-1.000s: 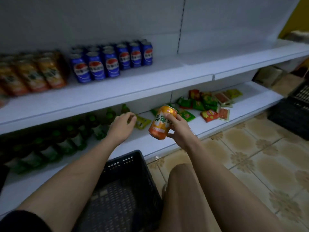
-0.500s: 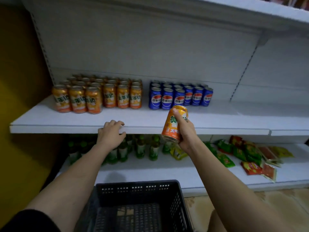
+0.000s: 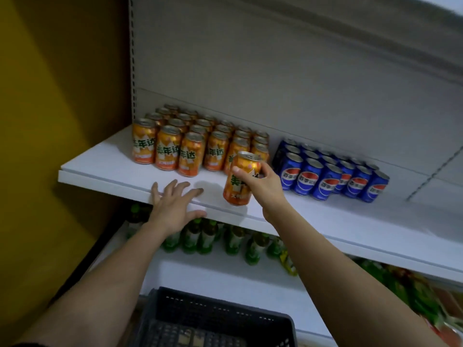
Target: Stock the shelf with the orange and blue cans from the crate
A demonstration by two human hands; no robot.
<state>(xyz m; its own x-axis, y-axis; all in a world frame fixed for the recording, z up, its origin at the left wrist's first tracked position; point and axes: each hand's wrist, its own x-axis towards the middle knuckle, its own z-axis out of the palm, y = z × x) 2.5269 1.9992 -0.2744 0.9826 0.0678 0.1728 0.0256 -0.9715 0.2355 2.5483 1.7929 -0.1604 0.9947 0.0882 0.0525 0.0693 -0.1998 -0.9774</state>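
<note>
Since half a second ago, orange aluminium soda can (image 3: 239, 180) has moved up over white metal shelf (image 3: 105, 169) | head: right hand (image 3: 260, 182) grips can, tilted, just before orange can block (image 3: 198, 144) | left hand (image 3: 175, 202) flat, fingers spread, on shelf's front edge | blue cans (image 3: 328, 172) right of block | dark plastic crate (image 3: 213, 321) below shelf

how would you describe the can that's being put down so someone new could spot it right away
Start at the white shelf holding a block of orange cans on its left and blue cans to the right. Near its front edge, ahead of the gap between the blocks, is the orange can. It alone is gripped by the right hand, tilted, ahead of the rows.
</note>
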